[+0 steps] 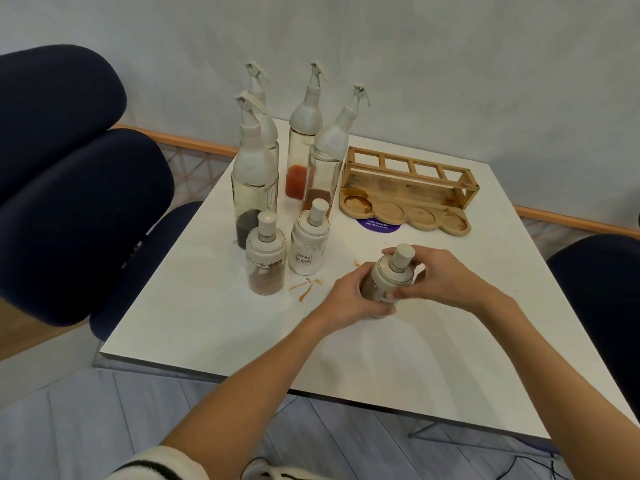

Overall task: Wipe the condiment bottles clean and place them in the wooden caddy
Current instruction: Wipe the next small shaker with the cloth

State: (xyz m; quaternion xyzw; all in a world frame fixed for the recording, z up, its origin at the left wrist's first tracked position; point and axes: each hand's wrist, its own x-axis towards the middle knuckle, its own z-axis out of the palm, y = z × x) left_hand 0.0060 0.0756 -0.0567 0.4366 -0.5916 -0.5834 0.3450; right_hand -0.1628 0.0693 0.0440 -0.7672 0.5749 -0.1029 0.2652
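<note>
Bottles (254, 174): four tall, grouped far left on table (381, 358), beside stained caddy (408, 188). Two jars (266, 261) stand before them. Mid-table, third jar (393, 276): left hand (346, 299) wraps its body, right hand (446, 275) curls round its top.

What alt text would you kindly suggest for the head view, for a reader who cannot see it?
The left hand and right hand grip a small white-capped jar at a white table. Behind it stand four tall white-topped bottles, two more small jars and an empty, sauce-stained wooden caddy.
</note>
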